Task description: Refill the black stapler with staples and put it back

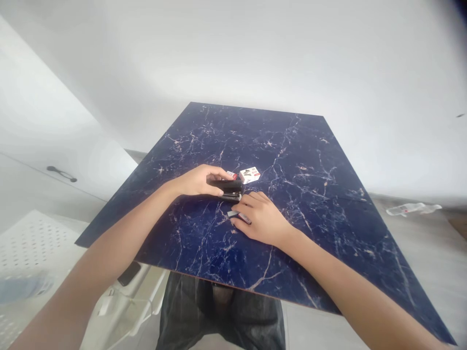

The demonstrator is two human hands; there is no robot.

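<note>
My left hand [199,181] is closed around a black stapler [229,188] that rests on the dark blue marbled table [292,160]. My right hand [260,216] lies just in front of the stapler, fingers curled, pinching a small grey strip, apparently staples [233,214], against the tabletop. A small white box [250,174] with a printed picture sits just behind the stapler, and a smaller red and white box [231,174] peeks out beside it.
A white cabinet with a dark handle [61,173] stands to the left. A white perforated surface [32,238] and a dark phone [128,273] lie low at the left. A clear plastic bottle [412,209] lies on the floor at the right. My dark trousers show below the table edge.
</note>
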